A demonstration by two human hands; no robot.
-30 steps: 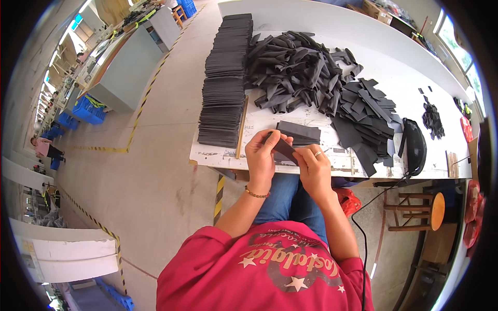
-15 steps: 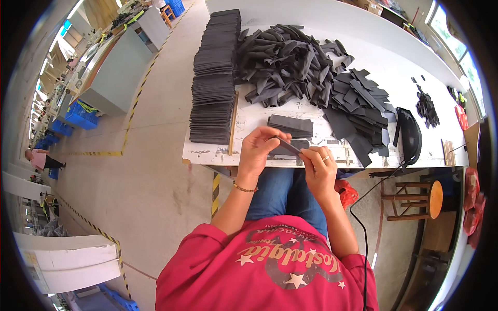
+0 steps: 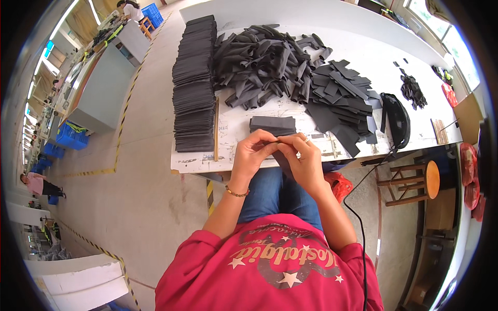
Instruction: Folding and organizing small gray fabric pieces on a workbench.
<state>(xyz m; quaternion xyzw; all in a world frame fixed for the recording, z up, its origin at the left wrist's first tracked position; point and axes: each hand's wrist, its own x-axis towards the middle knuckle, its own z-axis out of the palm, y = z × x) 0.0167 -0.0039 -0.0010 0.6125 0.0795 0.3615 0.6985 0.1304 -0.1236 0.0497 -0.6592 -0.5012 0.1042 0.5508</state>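
Note:
Between my two hands, just above the table's front edge, is a black fabric strip (image 3: pixel 284 161). My left hand (image 3: pixel 251 155) pinches its top end with thumb and forefinger. Right beside it, my right hand (image 3: pixel 305 161) pinches the same end, and the strip hangs down below the fingers. Just beyond my hands a small stack of flat black strips (image 3: pixel 272 124) lies on the white table (image 3: pixel 238 111). Part of that stack's near side is hidden by my fingers.
A long row of stacked black pieces (image 3: pixel 193 88) lines the table's left side, edged by a wooden strip (image 3: pixel 216 129). Rolled black pieces (image 3: pixel 264 62) are heaped behind, flat ones (image 3: pixel 342 98) at right. A black pouch-like thing (image 3: pixel 397 122) with a cord and a stool (image 3: pixel 431 180) are further right.
My hands have come closer together, nearly touching at one end of the strip. The strip has swung from slanting between the hands to hanging down. The whole view has shifted slightly.

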